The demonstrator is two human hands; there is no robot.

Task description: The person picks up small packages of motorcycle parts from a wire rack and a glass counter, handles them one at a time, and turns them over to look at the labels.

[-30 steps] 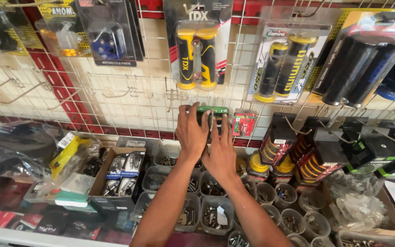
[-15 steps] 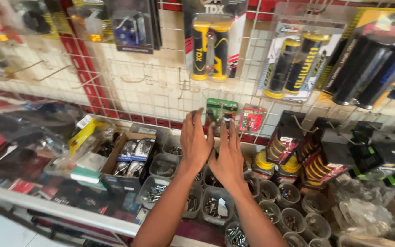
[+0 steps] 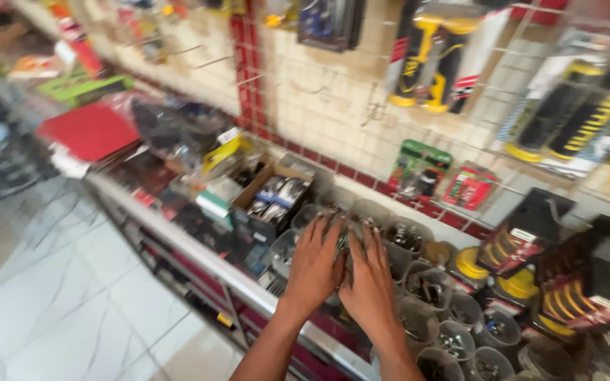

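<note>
Resting side by side, palms down, the left hand (image 3: 314, 267) and the right hand (image 3: 370, 279) lie over a cluster of small clear tubs (image 3: 418, 289) on the counter, thumbs almost meeting. Both hands are spread flat with the fingers stretched forward; whether anything is pinched beneath them cannot be told, since the palms cover the spot and the picture is blurred. The tubs under and just beyond the fingertips hold small metal parts, too smeared to name.

Just to the left of the left hand stands an open cardboard box (image 3: 274, 197) with shiny packets upright inside it. Beyond that, farther left, lie a yellow-and-black packet (image 3: 222, 152), some dark plastic bags (image 3: 171, 127) and a flat red sheet (image 3: 90, 130). To the right of the right hand are more round tubs and stacks of yellow-and-black rolls (image 3: 520, 286).

Above the fingertips, on the tiled wall with its wire grid, hang a green card pack (image 3: 418, 168) and a small red pack (image 3: 469, 187) beside it. Higher up hang blister packs of handlebar grips, one yellow and black (image 3: 435, 60), another black with yellow stripes (image 3: 577, 106). Below the wrists runs the metal counter edge (image 3: 248, 282), and beneath that the pale marbled floor (image 3: 58, 296).
</note>
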